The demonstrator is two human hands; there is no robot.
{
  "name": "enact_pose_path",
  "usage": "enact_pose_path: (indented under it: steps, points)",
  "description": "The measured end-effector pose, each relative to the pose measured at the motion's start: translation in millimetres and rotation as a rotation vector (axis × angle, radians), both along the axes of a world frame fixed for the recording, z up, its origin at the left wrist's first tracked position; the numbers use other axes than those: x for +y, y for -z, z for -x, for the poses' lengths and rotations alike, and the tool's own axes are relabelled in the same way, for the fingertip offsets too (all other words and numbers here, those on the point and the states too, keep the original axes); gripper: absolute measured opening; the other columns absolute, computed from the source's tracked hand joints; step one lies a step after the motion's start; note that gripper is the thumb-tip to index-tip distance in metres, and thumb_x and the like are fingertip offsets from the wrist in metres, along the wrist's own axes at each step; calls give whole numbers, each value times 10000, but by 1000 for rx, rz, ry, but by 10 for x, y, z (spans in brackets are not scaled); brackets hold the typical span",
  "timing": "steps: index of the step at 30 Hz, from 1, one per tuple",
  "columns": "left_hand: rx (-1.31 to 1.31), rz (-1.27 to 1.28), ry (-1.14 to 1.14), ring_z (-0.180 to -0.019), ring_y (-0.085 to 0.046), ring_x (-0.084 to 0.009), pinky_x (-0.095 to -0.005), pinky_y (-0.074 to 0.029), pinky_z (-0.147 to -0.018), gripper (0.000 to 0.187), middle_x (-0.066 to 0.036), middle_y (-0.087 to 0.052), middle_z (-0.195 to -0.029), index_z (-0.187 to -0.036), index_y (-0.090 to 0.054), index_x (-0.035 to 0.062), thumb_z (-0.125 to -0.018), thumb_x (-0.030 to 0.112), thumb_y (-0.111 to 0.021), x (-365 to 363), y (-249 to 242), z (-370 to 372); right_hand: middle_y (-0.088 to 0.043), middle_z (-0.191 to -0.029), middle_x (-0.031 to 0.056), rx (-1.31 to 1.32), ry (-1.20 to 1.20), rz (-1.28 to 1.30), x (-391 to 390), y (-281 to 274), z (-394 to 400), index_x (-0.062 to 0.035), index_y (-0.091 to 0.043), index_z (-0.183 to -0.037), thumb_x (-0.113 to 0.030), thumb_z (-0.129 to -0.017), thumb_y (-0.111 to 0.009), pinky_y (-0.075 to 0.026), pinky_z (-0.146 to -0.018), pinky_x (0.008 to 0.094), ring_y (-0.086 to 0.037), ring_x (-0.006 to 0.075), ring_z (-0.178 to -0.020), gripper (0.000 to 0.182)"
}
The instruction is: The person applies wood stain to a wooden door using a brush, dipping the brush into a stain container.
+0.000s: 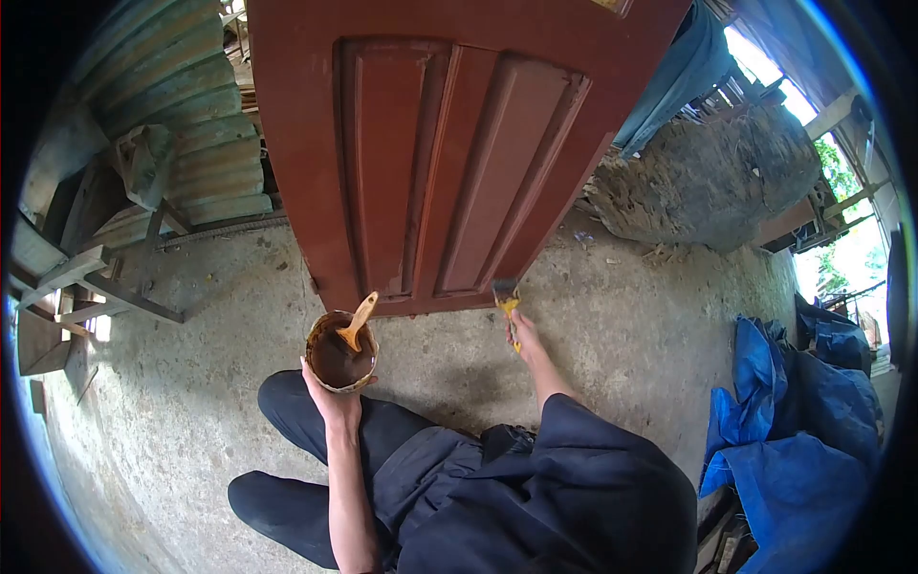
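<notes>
"Where's the door [469, 172] at?"
"Just past the hands, tbh. Pot [346, 389] gripped in the left hand [337, 400], brush [506, 293] held in the right hand [522, 335] by its near-right corner, hands apart. Open floor [631, 316] seen either side."

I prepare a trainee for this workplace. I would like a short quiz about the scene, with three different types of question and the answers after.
1. True or false: the left hand holds the bowl, with a loose brush in it.
2. The right hand has the held brush near the door's: A) top; B) centre; C) bottom.
3. Fill in: the tarpaulin is ____.

Key: 1. True; 2. C; 3. blue.
</notes>
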State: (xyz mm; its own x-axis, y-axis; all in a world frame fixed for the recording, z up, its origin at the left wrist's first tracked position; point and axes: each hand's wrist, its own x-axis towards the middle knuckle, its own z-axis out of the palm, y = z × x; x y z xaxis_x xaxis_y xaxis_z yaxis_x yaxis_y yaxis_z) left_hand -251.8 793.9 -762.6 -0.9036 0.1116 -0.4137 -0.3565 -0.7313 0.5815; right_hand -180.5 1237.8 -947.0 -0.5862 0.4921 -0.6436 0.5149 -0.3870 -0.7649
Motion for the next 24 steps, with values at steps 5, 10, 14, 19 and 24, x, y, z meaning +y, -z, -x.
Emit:
enact_pose_path:
  steps: [5,10,14,19,24]
  points:
    - [49,80,6,-1102,-749,-312,-349,-670,-549,631,-138,-651,-1402,-1542,-493,109,-1092,533,-366,7,-48,-42,-604,-737,-27,-301,-87,39,287,475,87,-121,-678,-1022,-449,-1133,-518,-383,-465,276,-500,103,-535,381]
    - [57,4,6,-1098,-752,-358,-369,-685,-554,626,-170,-640,-1415,-1543,-488,88,-1090,504,-378,15,-37,-66,-594,-707,-30,-450,-270,-15,978,-280,517,-109,-658,-924,-353,-1121,-544,-299,-415,244,-440,71,-497,333]
    - [31,-88,8,-1120,-748,-363,-370,-687,-552,636,-176,-639,-1423,-1555,-479,90,-1088,512,-382,52,-6,-37,-636,-710,-15,-388,-446,-383,1003,-1625,716,-62,-707,-952,-196,-1078,-625,-316,-411,244,-479,54,-504,201]
    - [59,-90,51,-1134,-744,-363,-369,-691,-568,642,-170,-648,-1415,-1563,-476,103,-1089,524,-373,108,-13,-20,-698,-750,9,-235,-448,-736,768,-3357,773,-31,-755,-1075,-207,-1062,-648,-403,-474,270,-541,70,-531,206]
    - [49,-100,94,-1144,-740,-342,-369,-690,-583,626,-148,-648,-1419,-1556,-485,118,-1093,525,-374,182,41,-20,-676,-752,-1,185,-221,-859,677,-4238,845,-60,-747,-1113,-242,-1075,-645,-345,-450,242,-514,56,-507,212]
